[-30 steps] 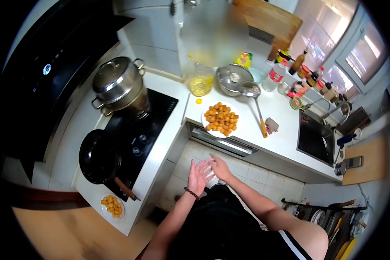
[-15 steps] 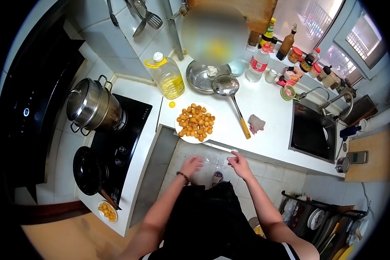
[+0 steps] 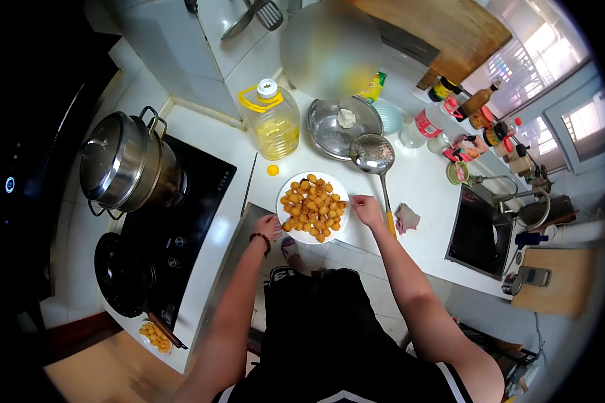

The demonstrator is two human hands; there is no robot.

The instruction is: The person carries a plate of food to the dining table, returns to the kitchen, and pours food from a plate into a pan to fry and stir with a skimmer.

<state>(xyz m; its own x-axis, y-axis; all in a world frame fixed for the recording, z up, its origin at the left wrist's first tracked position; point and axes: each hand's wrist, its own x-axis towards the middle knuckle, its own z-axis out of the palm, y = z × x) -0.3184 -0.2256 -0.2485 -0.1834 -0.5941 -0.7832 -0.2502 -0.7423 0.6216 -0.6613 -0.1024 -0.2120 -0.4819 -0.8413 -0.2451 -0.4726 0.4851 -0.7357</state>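
Left hand (image 3: pixel 269 227): fingers loosely bent at the left rim of the white plate (image 3: pixel 298 236); from my remote view I cannot tell whether they grip it.
Bracelet (image 3: pixel 262 242): dark beads around the left wrist.
Right hand (image 3: pixel 368 210): fingers curled just beside the plate's right rim; I cannot make out a grasp.
Plate: between both hands, at the counter's (image 3: pixel 420 188) near edge, heaped with golden-brown balls (image 3: pixel 309 211).
Skimmer (image 3: pixel 372 153): beyond the right hand, its handle angled toward me.
Steel bowl (image 3: pixel 329 134): behind the plate, a whitish lump (image 3: pixel 346 119) inside.
Oil jug (image 3: pixel 275 131): left of the bowl, near a small yellow disc (image 3: pixel 273 170).
Hob (image 3: pixel 208 174): over on my left, bearing a lidded pot (image 3: pixel 107 158) and a dark pan (image 3: pixel 117 275).
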